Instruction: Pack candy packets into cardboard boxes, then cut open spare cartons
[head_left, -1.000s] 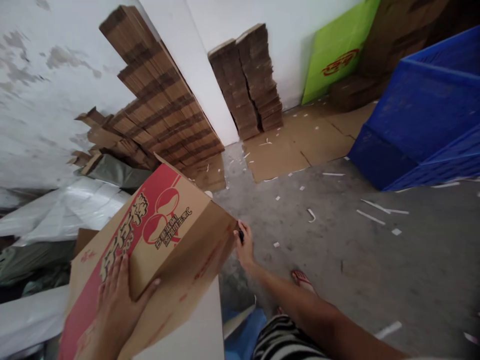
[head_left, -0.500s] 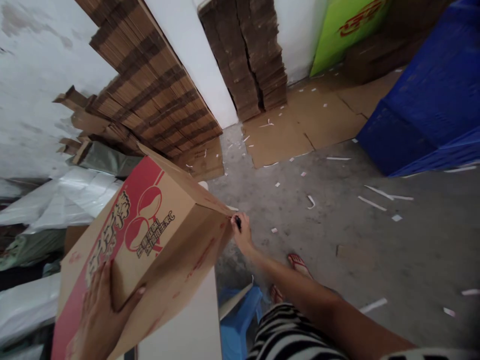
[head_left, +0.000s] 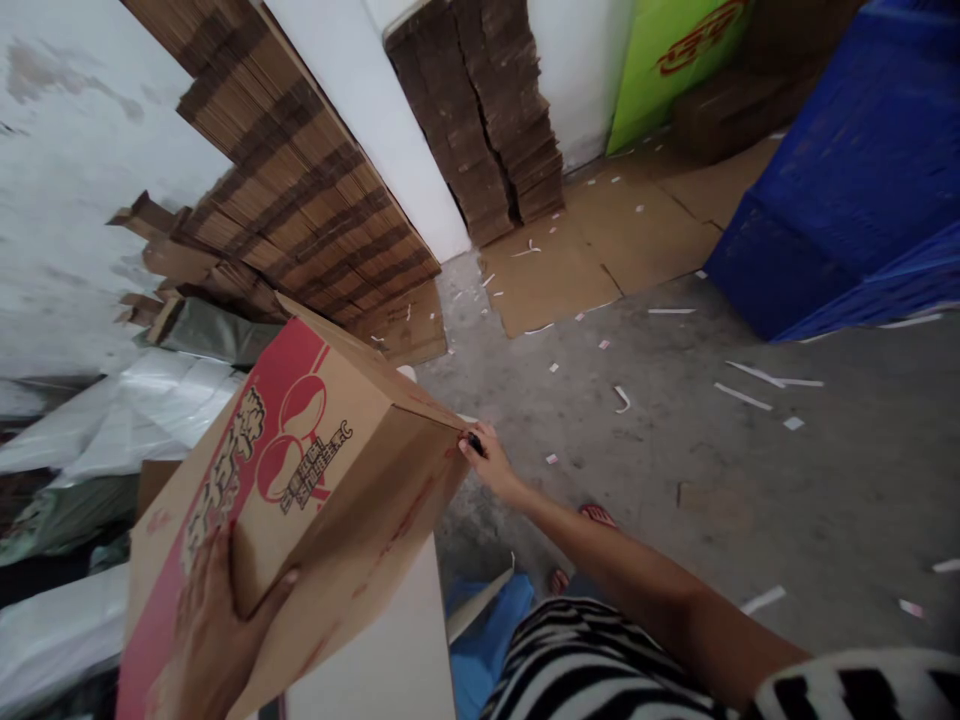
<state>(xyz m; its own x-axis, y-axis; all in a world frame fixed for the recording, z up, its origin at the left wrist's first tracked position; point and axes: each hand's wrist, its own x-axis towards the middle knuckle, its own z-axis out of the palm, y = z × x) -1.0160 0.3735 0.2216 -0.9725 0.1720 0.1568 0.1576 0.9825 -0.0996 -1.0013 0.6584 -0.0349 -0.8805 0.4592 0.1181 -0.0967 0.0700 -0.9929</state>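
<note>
A brown cardboard box (head_left: 382,470) with a red band, printed lettering and lollipop pictures rests tilted at the left. Across its printed face lies my left hand (head_left: 217,620), flat with the thumb and fingers apart. At the box's far right corner, my right hand (head_left: 491,468) is closed round a small black object (head_left: 475,443), mostly covered by the fingers. That object's tip meets the corner edge, and its exact kind cannot be made out.
Below the box is a white-topped surface (head_left: 390,665), with a blue plastic stool (head_left: 495,640) beside it. Flattened cartons (head_left: 300,130) are stacked along the wall. Plastic-wrapped bundles (head_left: 157,400) lie left. A large blue container (head_left: 840,190) stands right; paper scraps litter the concrete floor (head_left: 637,460).
The view has shifted slightly. My right hand stays at the box corner with the black object, and my left hand still lies flat on the printed face.
</note>
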